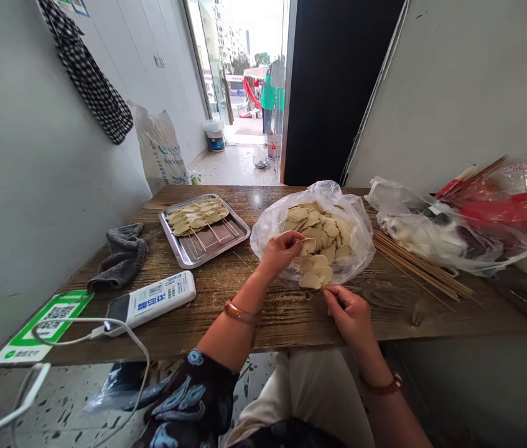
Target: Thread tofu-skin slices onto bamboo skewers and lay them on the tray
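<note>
My right hand (351, 312) is closed on the lower end of a thin wooden skewer (323, 286). Several flat, pale tan slices (315, 277) are threaded on it. At the skewer's upper end, my left hand (282, 250) pinches another pale slice (308, 246); whether the skewer's tip has pierced this one I cannot tell. Both hands are in front of a clear plastic bag (361, 219) heaped with loose slices (321, 227) of the same kind. To the left, a metal tray (180, 252) bears several filled skewers (198, 216), their bare sticks pointing towards me.
Bare sticks (422, 267) lie on the wooden table (263, 323) at right, beside plastic bags (450, 236). On the left are a grey cloth (121, 255), a white power bank (153, 300) with its cable (144, 354), and a green QR-code card (41, 330). Beyond is a glass doorway (216, 68).
</note>
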Tool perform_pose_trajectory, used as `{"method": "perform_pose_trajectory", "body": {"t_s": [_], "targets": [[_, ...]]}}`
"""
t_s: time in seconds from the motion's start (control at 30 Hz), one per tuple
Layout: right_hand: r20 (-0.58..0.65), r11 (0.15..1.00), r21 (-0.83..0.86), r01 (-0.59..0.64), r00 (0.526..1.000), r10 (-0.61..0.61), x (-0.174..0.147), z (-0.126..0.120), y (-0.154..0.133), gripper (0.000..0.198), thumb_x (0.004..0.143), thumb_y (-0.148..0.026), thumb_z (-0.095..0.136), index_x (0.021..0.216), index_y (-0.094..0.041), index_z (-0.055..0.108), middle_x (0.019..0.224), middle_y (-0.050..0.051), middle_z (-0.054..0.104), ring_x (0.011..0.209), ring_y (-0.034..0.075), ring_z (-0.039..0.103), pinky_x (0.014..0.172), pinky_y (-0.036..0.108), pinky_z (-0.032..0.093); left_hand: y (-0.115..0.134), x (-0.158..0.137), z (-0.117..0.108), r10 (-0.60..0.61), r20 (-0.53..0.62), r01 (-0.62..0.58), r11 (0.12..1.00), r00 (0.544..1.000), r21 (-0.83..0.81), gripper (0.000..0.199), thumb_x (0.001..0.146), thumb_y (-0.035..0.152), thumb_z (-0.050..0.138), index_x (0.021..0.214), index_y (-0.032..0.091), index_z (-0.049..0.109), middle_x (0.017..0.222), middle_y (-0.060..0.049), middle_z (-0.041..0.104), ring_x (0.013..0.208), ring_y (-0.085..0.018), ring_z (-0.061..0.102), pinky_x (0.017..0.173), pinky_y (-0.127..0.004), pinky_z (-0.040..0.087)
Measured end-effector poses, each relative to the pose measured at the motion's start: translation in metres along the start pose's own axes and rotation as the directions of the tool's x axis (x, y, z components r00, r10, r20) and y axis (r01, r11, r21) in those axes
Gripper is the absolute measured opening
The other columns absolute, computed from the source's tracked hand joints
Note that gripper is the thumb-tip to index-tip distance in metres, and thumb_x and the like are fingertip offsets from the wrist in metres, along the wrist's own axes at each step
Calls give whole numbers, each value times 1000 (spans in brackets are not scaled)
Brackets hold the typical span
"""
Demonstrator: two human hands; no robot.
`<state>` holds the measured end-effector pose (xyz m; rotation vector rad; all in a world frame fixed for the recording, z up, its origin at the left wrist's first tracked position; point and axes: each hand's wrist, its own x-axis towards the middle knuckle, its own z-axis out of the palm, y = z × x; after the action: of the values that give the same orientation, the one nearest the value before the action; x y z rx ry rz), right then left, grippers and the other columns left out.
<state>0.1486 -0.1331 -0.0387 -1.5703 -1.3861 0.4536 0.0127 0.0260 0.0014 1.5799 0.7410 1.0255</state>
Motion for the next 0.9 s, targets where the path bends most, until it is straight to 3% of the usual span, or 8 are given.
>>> {"method": "perform_pose_trajectory", "body": {"t_s": [0.2,0.33,0.43,0.63,0.77,0.9], "targets": [[-15,1000,26,-10,1000,11,0,0,0,31,91,-40,51,88,-16,72,51,-4,52,49,12,50,54,23,38,1,-1,3,55,69,-61,994,996,87,37,71,20,63,107,16,63,63,4,57,58,-9,46,57,-21,36],[-28,993,104,-48,998,51,0,-1,3,31,90,-41,53,89,-16,72,51,-4,51,47,11,48,49,22,37,5,-3,5,7,82,-4,999,997,-43,42,71,25,68,110,15,61,67,2,59,59,-8,48,57,-21,37],[-37,976,185,-114,992,123,-1,-2,4,32,89,-43,54,91,-16,71,51,-5,50,45,10,44,43,21,33,8,-4,5,-89,72,101,977,993,-190,43,71,36,71,107,14,62,75,0,61,63,-9,52,59,-21,41],[-39,951,264,-159,984,175,-2,-2,6,35,88,-46,55,94,-15,70,51,-5,49,42,9,41,40,21,30,6,-8,11,-182,224,246,922,957,-300,42,63,44,78,85,12,62,75,-1,59,64,-8,53,61,-21,42],[-18,948,273,-164,984,175,-2,-2,7,35,88,-45,55,96,-14,70,50,-5,48,42,8,40,39,20,29,1,-8,18,-163,182,217,916,970,-338,37,60,38,79,80,13,59,71,1,57,63,-8,50,61,-21,40],[-8,941,290,-173,983,183,-2,-2,5,35,88,-46,56,96,-14,69,50,-5,48,42,8,40,39,20,29,0,-7,21,-82,68,93,982,994,-165,25,65,31,75,77,15,61,68,2,56,63,-8,47,57,-20,36]]}}
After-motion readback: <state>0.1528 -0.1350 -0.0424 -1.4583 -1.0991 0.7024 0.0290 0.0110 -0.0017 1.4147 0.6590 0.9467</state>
